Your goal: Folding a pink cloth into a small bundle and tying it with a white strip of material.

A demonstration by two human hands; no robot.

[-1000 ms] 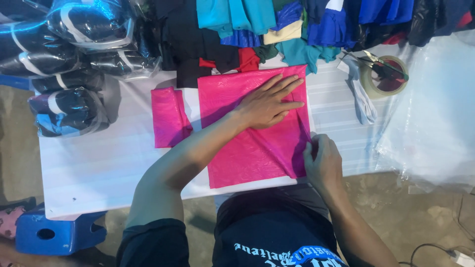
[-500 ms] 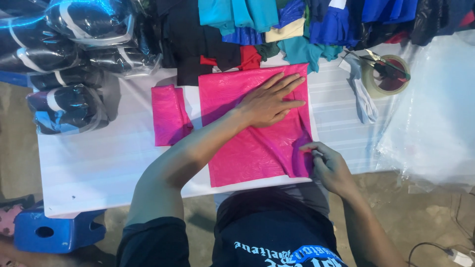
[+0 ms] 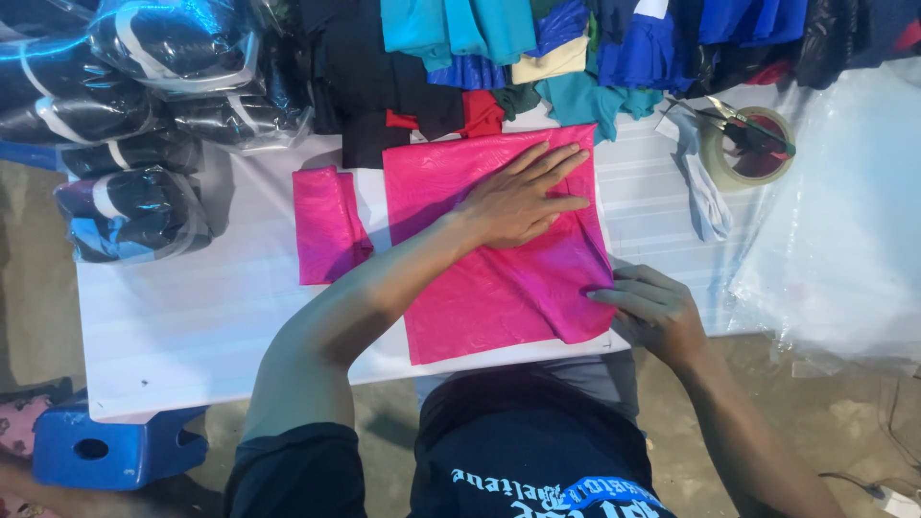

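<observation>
A bright pink folded garment (image 3: 480, 288) lies flat in the middle of the white table (image 3: 192, 317). My left hand (image 3: 518, 201) rests palm down on its upper right part, fingers spread and pointing right. My right hand (image 3: 652, 312) lies at the garment's lower right edge, its fingers stretched out and touching the folded-over side. A smaller pink folded piece (image 3: 326, 225) sits apart, to the left of the garment.
Dark garments in clear bags (image 3: 134, 125) are stacked at the back left. A heap of blue, teal, black and red clothes (image 3: 537, 48) lines the back. A tape roll (image 3: 753, 149) with scissors (image 3: 743, 123) and clear plastic sheets (image 3: 844, 211) lie right. A blue stool (image 3: 106, 446) stands below.
My right hand has let go of its pinch on the garment's right edge and now lies with fingers stretched along the folded side. My left hand has stayed in place.
</observation>
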